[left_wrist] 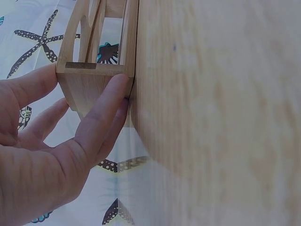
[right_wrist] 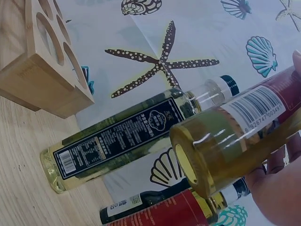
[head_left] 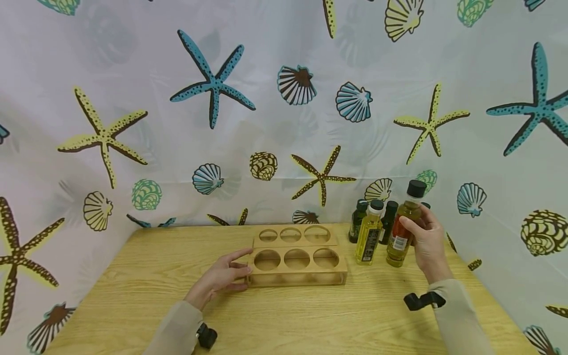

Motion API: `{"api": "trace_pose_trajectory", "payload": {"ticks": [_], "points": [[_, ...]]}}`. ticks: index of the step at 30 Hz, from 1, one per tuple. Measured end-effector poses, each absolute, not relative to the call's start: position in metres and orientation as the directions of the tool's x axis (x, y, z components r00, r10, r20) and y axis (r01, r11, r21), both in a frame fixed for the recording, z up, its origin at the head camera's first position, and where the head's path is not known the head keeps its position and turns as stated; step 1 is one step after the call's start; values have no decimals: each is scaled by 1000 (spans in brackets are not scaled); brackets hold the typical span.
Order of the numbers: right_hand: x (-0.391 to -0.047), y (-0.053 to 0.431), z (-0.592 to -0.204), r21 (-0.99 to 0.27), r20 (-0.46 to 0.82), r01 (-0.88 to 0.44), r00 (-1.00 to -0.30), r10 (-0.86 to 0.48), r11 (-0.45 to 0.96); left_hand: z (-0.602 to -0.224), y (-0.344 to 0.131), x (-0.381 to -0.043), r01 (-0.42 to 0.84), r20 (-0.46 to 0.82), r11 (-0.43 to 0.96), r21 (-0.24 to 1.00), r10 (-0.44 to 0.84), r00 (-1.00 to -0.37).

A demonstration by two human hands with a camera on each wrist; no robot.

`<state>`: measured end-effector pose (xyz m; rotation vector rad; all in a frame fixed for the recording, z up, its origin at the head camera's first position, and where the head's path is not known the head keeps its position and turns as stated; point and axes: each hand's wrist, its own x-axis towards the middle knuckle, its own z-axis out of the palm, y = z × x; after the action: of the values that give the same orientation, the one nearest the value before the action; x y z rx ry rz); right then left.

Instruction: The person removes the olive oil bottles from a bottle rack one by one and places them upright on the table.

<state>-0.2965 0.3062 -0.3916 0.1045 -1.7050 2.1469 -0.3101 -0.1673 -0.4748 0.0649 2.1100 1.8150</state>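
My right hand [head_left: 429,241] grips a glass bottle [head_left: 401,234] of amber liquid with a black cap, a red label and a barcode. In the right wrist view its base shows, raised off the table and tilted. At the middle of the table stands a wooden bottle rack [head_left: 297,278] with two stepped tiers of round holes; no bottle is in them. My left hand [head_left: 222,276] rests its extended fingertips against the rack's left end. The left wrist view has those fingers [left_wrist: 101,110] spread over the end panel.
Left of the held bottle stands a yellow oil bottle [head_left: 368,236] with a dark label. Behind it are dark bottles, one [head_left: 356,224] at the left; a red-labelled bottle [right_wrist: 164,212] shows in the right wrist view. A shell-and-starfish curtain [head_left: 248,123] hangs behind the wooden table [head_left: 284,320].
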Motion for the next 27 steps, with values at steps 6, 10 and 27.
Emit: {"api": "trace_pose_trajectory", "payload": {"ticks": [6,10,27], "points": [[-295,317,-390,-897,302,-380,-900,315,-224,-474,-167,-310,-190,-232,173,966,264,-936],[-293,324,-390,-895,287,-380,-893,347,-235,-475,-167,-310,-188,-229,174,967,263,-937],[-294,345,-397,-904,234,-361,-866,443,-229,-476,-168,-310,-189,-229,166,968,270,-935]]}}
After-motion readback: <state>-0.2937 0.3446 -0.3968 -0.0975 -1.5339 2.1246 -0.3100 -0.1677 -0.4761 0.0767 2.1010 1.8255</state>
